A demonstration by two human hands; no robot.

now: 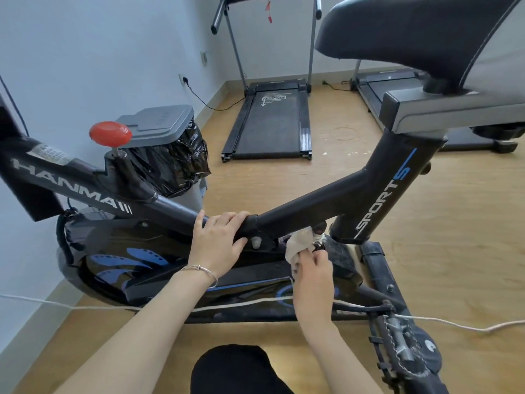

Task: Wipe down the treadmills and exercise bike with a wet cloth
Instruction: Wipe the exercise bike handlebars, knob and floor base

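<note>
A black exercise bike with blue markings fills the view, its saddle at the upper right. My left hand curls over the frame's lowest joint, fingers over the top and thumb below. My right hand pinches a crumpled whitish cloth against a small fitting under the seat tube. Two treadmills lie flat on the floor behind, one in the middle and another partly hidden by the saddle post.
A grey-lidded bin with a black liner stands by the left wall behind the red knob. A white cord runs across the floor in front of the bike. A pedal sticks out at the lower right. My dark-clothed knee is at the bottom.
</note>
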